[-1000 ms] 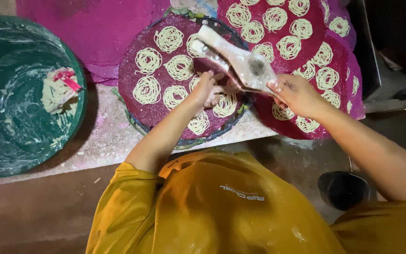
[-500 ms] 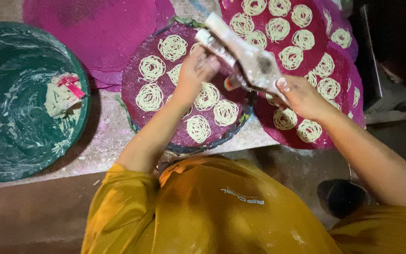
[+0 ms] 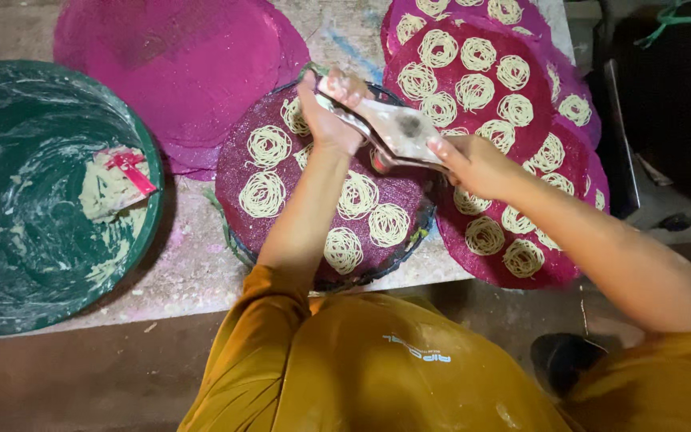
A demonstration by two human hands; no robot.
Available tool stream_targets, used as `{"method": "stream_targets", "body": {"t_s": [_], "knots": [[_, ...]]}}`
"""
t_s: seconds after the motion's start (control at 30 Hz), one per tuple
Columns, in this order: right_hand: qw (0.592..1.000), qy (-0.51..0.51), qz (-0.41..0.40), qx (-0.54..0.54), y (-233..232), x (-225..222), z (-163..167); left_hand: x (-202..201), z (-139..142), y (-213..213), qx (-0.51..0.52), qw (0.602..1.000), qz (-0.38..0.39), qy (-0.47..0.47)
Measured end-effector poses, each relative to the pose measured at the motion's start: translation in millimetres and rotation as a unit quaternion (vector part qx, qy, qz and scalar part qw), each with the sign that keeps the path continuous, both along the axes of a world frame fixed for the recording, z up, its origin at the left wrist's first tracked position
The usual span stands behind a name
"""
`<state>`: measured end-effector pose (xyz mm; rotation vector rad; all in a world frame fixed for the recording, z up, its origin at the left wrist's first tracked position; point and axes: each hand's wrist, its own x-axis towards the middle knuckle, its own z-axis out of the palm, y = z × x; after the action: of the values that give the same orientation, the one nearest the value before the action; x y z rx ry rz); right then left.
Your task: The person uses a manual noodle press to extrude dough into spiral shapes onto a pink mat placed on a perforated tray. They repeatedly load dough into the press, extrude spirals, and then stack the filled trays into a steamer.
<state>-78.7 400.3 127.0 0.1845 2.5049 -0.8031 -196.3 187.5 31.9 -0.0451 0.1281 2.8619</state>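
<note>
I hold a metal hand press with both hands above a round magenta mat. My left hand grips the press's far handle. My right hand grips its near handle. The mat carries several pale coiled noodle rounds, and its upper middle part is hidden under the press and my hands.
A big green tub with leftover dough and a red scraper sits at the left. Bare magenta mats lie at the back. More mats filled with noodle coils overlap at the right. A dark object rests on the floor.
My left hand has come up from the noodle coils on the mat and taken the press's far handle. The press has shifted slightly toward the mat's centre.
</note>
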Motion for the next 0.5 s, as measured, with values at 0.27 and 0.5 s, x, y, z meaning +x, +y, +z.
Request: {"method": "stream_targets", "body": {"t_s": [0.27, 0.5], "knots": [[0.995, 0.096, 0.000, 0.016, 4.1, -5.7, 9.4, -15.4, 17.5, 12.0, 0.025, 1.000, 0.004, 0.018], [0.999, 0.039, -0.001, 0.026, 17.1, -0.1, 10.1, 0.0, 24.4, 24.3, -0.033, 0.996, 0.041, -0.066]]}}
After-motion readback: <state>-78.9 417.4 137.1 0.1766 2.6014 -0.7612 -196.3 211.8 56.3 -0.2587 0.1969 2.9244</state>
